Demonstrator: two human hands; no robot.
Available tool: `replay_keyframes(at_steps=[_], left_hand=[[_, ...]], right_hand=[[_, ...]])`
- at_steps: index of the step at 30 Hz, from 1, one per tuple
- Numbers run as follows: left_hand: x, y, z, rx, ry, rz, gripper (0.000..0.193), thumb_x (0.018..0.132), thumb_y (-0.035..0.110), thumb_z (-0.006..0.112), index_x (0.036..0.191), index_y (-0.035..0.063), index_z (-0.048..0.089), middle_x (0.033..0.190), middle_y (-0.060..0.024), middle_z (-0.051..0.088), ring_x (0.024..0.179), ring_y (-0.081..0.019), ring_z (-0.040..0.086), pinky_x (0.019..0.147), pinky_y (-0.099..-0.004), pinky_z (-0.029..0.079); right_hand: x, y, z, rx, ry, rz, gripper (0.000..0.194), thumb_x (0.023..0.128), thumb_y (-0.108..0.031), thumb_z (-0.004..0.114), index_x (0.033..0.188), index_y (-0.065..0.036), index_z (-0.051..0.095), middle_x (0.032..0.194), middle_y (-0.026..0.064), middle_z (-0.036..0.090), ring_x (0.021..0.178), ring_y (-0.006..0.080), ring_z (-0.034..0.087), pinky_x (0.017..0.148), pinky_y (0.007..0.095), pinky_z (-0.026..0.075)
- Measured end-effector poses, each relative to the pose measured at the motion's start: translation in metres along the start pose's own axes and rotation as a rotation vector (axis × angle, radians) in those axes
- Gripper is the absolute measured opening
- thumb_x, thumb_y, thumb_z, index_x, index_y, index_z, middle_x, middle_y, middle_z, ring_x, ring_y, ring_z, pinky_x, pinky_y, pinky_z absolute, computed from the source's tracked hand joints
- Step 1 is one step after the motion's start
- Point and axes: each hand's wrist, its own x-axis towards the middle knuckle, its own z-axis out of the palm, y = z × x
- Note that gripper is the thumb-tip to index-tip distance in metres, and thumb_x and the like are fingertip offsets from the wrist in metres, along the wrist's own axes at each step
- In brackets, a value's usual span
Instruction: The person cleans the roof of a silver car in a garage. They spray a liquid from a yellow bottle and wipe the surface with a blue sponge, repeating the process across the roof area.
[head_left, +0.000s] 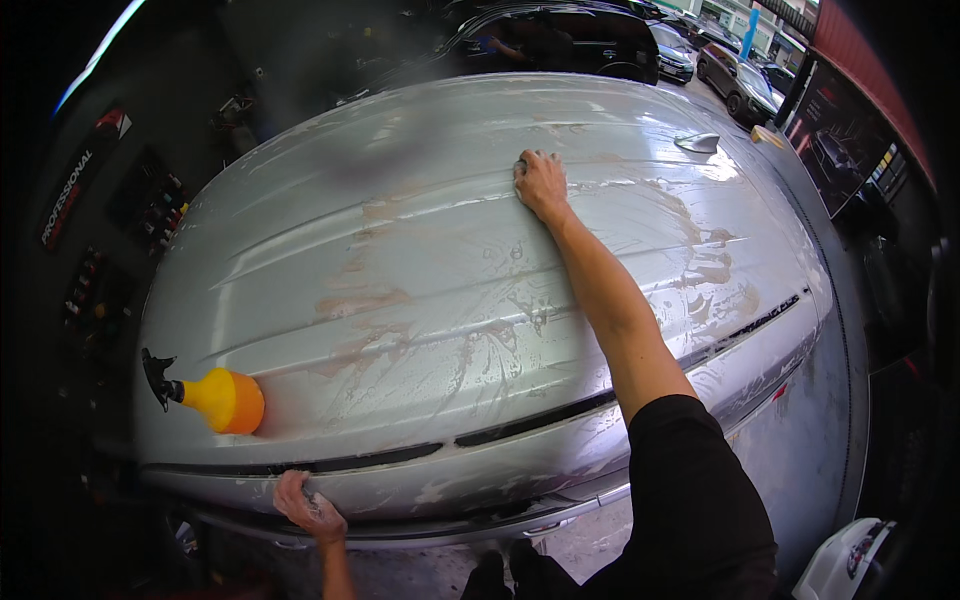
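The silver roof of a car (450, 247) spreads before me, wet and streaked with brownish liquid. Far out near its middle, my right hand (541, 180) presses on the panel with curled fingers; whether something lies under the palm is hidden. My left hand (309, 506), coated in whitish residue, rests at the near roof edge beside the black roof channel (375, 457), its fingers bent over the edge; I cannot tell if it holds anything. A yellow-orange spray bottle (225, 400) with a black trigger head stands on the roof at the left, away from both hands.
A shark-fin antenna (697, 142) rises from the roof at the upper right. Beyond the roof stands a black car (555, 45), with parked cars (739, 79) outside. Bottles on wall racks (161, 217) are at the left. A white car part (844, 562) shows at the lower right.
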Motion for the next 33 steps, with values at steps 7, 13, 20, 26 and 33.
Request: replay_keyframes(at_steps=[7, 13, 20, 26, 33], left_hand=[[0.004, 0.004, 0.008, 0.013, -0.01, 0.057, 0.042, 0.093, 0.033, 0.052, 0.118, 0.0009, 0.063, 0.119, -0.0184, 0.064, 0.119, -0.0395, 0.058, 0.111, -0.056, 0.034], [-0.003, 0.001, 0.0, 0.021, -0.012, 0.008, 0.045, 0.091, 0.036, 0.052, 0.118, 0.0018, 0.064, 0.12, -0.0187, 0.063, 0.119, -0.0395, 0.056, 0.111, -0.0562, 0.034], [0.013, 0.006, 0.015, -0.015, -0.002, 0.054, 0.043, 0.093, 0.035, 0.051, 0.117, 0.0021, 0.064, 0.12, -0.0188, 0.063, 0.12, -0.0397, 0.056, 0.111, -0.0552, 0.034], [-0.005, -0.006, -0.007, 0.049, -0.028, -0.016, 0.044, 0.096, 0.038, 0.05, 0.118, 0.0019, 0.064, 0.12, -0.0181, 0.064, 0.12, -0.0396, 0.057, 0.112, -0.0539, 0.033], [0.002, -0.001, 0.007, 0.032, -0.056, 0.003, 0.049, 0.095, 0.042, 0.048, 0.117, 0.0008, 0.061, 0.118, -0.0205, 0.061, 0.117, -0.0407, 0.055, 0.11, -0.0551, 0.033]], right_hand=[[0.018, 0.115, -0.043, -0.242, 0.073, 0.12, 0.027, 0.099, -0.026, 0.061, 0.114, -0.008, 0.074, 0.119, 0.0182, 0.07, 0.118, 0.0436, 0.059, 0.103, 0.054, 0.048], [-0.008, -0.06, 0.03, -0.053, 0.03, -0.021, 0.027, 0.097, -0.023, 0.06, 0.106, -0.002, 0.075, 0.113, 0.0192, 0.07, 0.117, 0.0414, 0.058, 0.101, 0.0529, 0.049], [-0.002, -0.168, 0.09, -0.047, -0.139, -0.106, 0.025, 0.097, -0.023, 0.063, 0.111, -0.006, 0.076, 0.121, 0.0161, 0.068, 0.125, 0.0383, 0.058, 0.105, 0.0473, 0.048], [-0.008, -0.086, 0.036, 0.062, -0.122, -0.093, 0.027, 0.098, -0.026, 0.063, 0.108, -0.004, 0.075, 0.119, 0.0185, 0.069, 0.116, 0.0391, 0.062, 0.104, 0.0482, 0.049], [0.024, 0.107, -0.042, -0.244, 0.101, 0.119, 0.031, 0.096, -0.027, 0.063, 0.107, 0.0, 0.077, 0.116, 0.0235, 0.069, 0.113, 0.0459, 0.06, 0.101, 0.0535, 0.049]])
